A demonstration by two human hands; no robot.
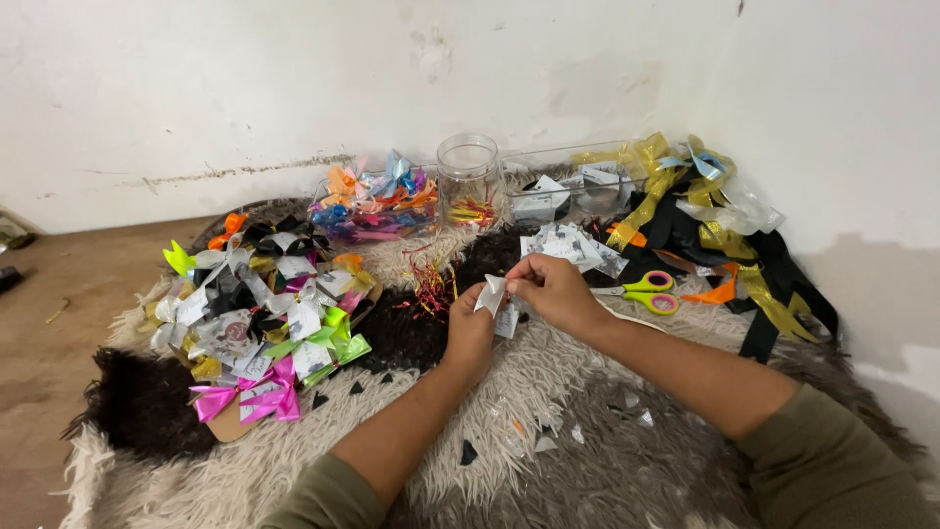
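Observation:
My left hand (470, 328) and my right hand (553, 286) meet over a shaggy rug (548, 392), both pinching a small folded piece of silver-white ribbon (493, 294). The ribbon piece sticks up between the fingertips of the two hands. A pile of finished ribbon bows (259, 313) in pink, green, silver and black lies to the left of my left hand. Scissors with yellow and pink handles (648, 292) rest just right of my right hand.
A clear glass jar (468, 179) and a clear box of colourful bows (377, 206) stand by the wall. Loose gold and black ribbons (715, 235) pile up in the right corner. Small ribbon scraps (543, 441) dot the rug. Bare wooden floor (59, 323) lies left.

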